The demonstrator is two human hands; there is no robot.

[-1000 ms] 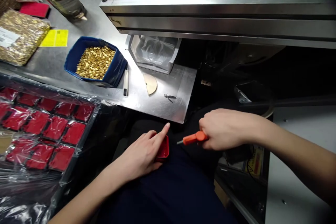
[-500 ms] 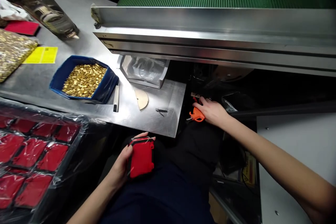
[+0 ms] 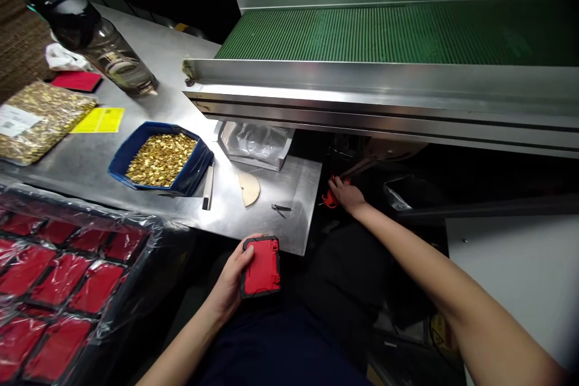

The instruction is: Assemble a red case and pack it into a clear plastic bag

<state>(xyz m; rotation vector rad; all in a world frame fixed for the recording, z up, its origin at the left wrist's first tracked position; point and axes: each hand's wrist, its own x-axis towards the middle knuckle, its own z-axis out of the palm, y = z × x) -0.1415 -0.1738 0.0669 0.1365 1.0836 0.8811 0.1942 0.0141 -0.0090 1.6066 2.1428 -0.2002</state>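
Observation:
My left hand (image 3: 231, 280) holds a red case with a black rim (image 3: 261, 266) over my lap, just in front of the steel table's near edge. My right hand (image 3: 346, 195) reaches forward into the dark gap under the conveyor, its fingers closed on an orange-handled tool (image 3: 329, 198) that is mostly hidden. A blue bin of small gold parts (image 3: 161, 158) sits on the steel table (image 3: 266, 211) left of my hands.
A green conveyor belt (image 3: 384, 30) with a steel rail runs across the back. A plastic-wrapped tray of red cases (image 3: 58, 277) lies at the left. A bottle (image 3: 106, 51), a bag of gold parts (image 3: 36, 117), a clear holder (image 3: 256, 143) and tweezers (image 3: 280, 208) stand on the table.
My right hand moved the orange tool from over my lap forward under the conveyor. My left hand turned the red case so its flat face shows. The view tilted up.

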